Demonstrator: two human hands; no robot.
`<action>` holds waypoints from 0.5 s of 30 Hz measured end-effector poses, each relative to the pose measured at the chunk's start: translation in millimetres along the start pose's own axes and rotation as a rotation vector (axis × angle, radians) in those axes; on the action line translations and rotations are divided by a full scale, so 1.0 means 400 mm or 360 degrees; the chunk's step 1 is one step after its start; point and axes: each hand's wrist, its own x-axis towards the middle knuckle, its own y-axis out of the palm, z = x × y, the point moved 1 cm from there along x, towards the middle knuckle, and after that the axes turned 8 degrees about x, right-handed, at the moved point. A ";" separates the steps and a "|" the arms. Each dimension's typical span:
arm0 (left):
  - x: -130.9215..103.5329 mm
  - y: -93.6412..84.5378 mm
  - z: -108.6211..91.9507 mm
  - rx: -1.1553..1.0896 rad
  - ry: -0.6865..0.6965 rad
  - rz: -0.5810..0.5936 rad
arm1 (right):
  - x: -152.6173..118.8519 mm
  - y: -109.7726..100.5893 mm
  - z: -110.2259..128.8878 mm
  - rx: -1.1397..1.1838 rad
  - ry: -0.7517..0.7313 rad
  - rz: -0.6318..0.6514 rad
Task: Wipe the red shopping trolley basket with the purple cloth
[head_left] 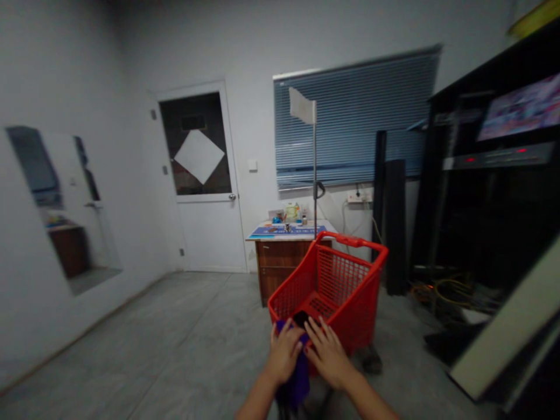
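Observation:
A red plastic shopping cart [350, 315] stands right in front of me, its basket open at the top. A purple cloth [300, 379] hangs over the cart's near edge. My left hand [283, 353] is on this cloth, fingers bent over it and thumb toward the right. Beside it, my right hand [329, 354] lies at the near rim with its fingers stretched out and apart. Just ahead of the fingertips is a small black item [301, 318], whose kind I cannot make out. The palms and what lies beneath them are hidden.
Behind the cart is a wooden cabinet [280, 262] with small items on top. A pole with a white flag [303, 106] rises there. A white door [210, 233] and a wall mirror [70, 216] are leftward. Dark shelving, cables [455, 290] and a leaning panel [503, 332] occupy the right.

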 end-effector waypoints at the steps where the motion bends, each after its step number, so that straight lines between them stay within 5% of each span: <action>1: 0.001 -0.001 0.000 -0.0009 -0.0031 0.0006 | 0.006 -0.013 -0.010 -0.0009 0.0013 -0.0026; 7: 0.017 -0.018 0.029 -0.0061 -0.0077 0.0038 | 0.030 -0.073 -0.082 -0.0097 0.0231 -0.0060; 15: 0.035 -0.028 0.053 -0.0060 -0.0295 0.0066 | 0.046 -0.047 -0.036 -0.0115 0.0319 -0.0092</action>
